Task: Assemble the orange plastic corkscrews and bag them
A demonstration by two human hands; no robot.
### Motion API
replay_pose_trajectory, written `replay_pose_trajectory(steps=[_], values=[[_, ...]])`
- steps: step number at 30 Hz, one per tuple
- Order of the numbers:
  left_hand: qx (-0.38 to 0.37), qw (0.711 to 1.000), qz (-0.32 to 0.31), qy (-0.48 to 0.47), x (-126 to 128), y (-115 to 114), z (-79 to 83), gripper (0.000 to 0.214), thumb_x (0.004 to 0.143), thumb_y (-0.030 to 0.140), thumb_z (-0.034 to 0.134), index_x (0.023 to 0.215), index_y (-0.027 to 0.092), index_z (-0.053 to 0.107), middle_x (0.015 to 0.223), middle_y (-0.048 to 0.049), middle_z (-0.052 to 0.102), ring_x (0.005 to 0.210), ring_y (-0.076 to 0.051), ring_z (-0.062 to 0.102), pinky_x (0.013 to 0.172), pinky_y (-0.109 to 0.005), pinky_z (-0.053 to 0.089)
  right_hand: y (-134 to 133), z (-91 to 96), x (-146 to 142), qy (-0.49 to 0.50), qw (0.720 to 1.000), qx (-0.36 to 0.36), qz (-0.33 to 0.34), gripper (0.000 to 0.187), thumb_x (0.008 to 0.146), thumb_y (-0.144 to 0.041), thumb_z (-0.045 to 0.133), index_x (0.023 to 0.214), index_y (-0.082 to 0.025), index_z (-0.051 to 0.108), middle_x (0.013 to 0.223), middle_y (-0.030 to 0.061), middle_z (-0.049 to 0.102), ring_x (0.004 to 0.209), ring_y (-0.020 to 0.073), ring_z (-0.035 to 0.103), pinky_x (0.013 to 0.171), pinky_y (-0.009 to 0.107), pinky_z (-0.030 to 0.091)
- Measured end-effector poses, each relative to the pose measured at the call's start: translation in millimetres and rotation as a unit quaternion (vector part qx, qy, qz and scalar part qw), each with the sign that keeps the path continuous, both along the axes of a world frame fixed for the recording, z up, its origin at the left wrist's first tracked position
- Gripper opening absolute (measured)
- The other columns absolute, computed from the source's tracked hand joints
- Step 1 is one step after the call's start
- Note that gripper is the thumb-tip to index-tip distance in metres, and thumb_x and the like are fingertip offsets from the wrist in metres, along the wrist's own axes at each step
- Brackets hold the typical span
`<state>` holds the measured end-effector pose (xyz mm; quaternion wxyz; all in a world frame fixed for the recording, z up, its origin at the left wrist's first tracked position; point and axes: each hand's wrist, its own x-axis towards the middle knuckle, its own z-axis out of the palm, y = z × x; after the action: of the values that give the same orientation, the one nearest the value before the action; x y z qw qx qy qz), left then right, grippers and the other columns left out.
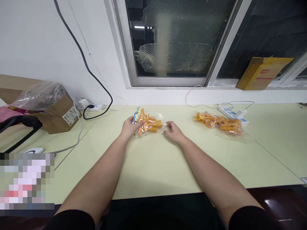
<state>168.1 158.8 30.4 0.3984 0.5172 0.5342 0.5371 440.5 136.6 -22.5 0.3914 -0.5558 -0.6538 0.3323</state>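
A clear plastic bag of orange pieces (pixel 151 123) with a coloured zip strip lies on the pale yellow-green table (pixel 153 166). My left hand (pixel 129 126) grips the bag's left end, thumb pinched over the strip edge. My right hand (pixel 174 131) lies beside the bag's right end, fingers loosely spread and touching the plastic. A second pile of orange pieces (pixel 219 123) in clear plastic rests further right, away from both hands.
A cardboard box (pixel 56 115) with a plastic bag on top stands at the left. Power strips (pixel 92 107) and cables lie along the wall; another strip (pixel 232 112) sits by the second pile. A yellow box (pixel 262 73) leans on the window sill.
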Motion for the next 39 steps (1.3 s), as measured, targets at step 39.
replay_pose_trajectory(steps=[39], values=[[0.329, 0.911, -0.1, 0.227, 56.0, -26.3, 88.5, 0.028, 0.094, 0.047, 0.064, 0.087, 0.02, 0.065, 0.079, -0.0044, 0.073, 0.065, -0.015, 0.068, 0.063, -0.026, 0.054, -9.6, 11.7, -6.2, -0.099, 0.993, 0.058, -0.032, 0.091, 0.064, -0.043, 0.088, 0.142, -0.021, 0.047, 0.141, 0.0136, 0.047, 0.138, 0.0325, 0.044, 0.115, 0.046, 0.041]])
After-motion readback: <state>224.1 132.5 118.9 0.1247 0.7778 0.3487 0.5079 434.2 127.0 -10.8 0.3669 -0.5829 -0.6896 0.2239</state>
